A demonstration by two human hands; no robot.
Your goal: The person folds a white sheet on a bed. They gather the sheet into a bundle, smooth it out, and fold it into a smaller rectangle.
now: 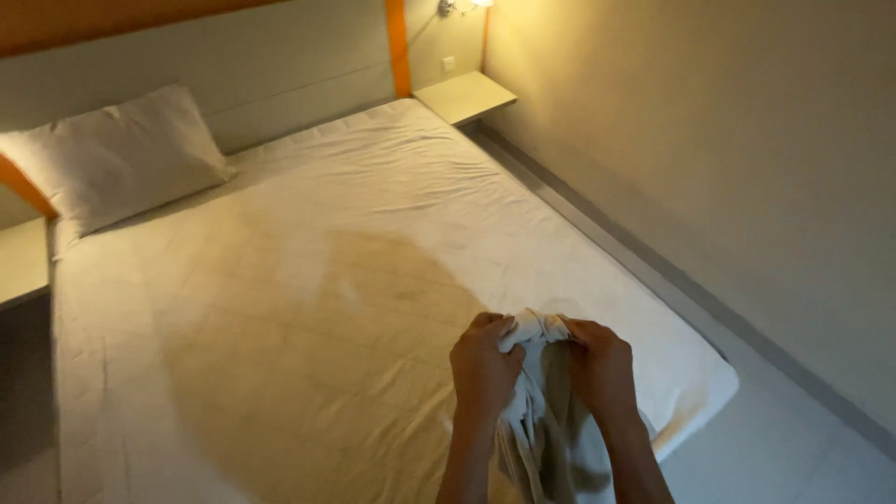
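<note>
Cloth (541,411), white and bunched, hangs over the near corner of the bed (308,308), pinched at its top edge between both hands. The left hand (483,366) and right hand (602,366) are each closed on a gathered fold, close together, knuckles up. By the look of it the step is finding or gathering an edge; next would call for spreading the hands apart to open the fabric. Count: one cloth, one bed, one pillow (112,154) at the head, two side shelves (464,93), one wall lamp (462,6).
</note>
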